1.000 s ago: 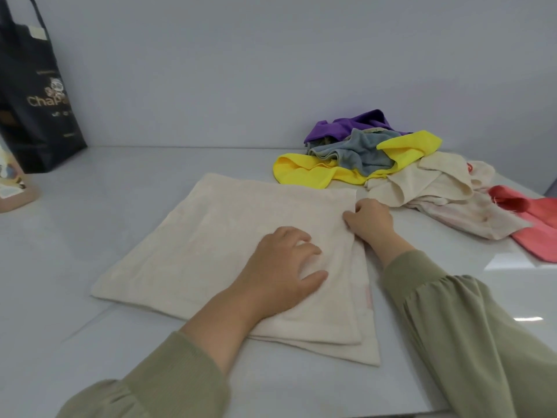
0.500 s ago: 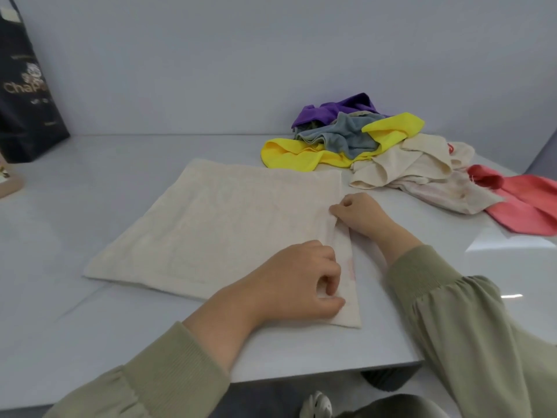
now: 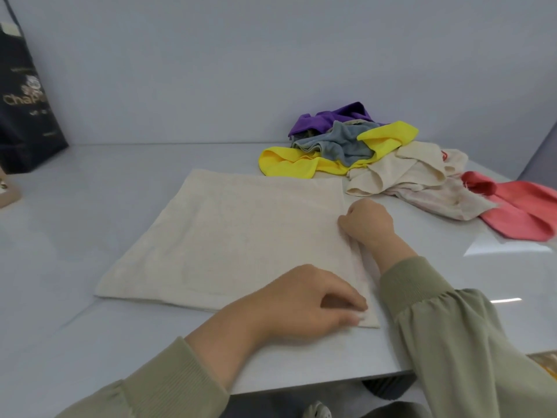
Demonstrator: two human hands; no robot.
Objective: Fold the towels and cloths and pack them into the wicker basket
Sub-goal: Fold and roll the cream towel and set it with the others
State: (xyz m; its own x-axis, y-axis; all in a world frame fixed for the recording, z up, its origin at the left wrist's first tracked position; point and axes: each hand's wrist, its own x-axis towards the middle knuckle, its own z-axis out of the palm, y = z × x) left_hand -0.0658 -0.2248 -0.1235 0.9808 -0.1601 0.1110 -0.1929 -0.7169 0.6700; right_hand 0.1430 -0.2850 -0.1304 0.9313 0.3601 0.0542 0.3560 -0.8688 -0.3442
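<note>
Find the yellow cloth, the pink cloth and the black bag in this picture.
yellow cloth (image 3: 289, 165): head view, on its left fold.
pink cloth (image 3: 524, 209): head view, on its flat middle.
black bag (image 3: 27, 122): head view, on its front face.

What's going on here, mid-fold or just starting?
Mid-fold, it seems. A person has a cream cloth lying flat, in layers, on the white table. The left hand pinches its near right corner, and the right hand grips the right edge farther back. A pile of unfolded cloths in purple, grey, yellow, cream and pink waits behind on the right. A black tote bag stands far left.
</note>
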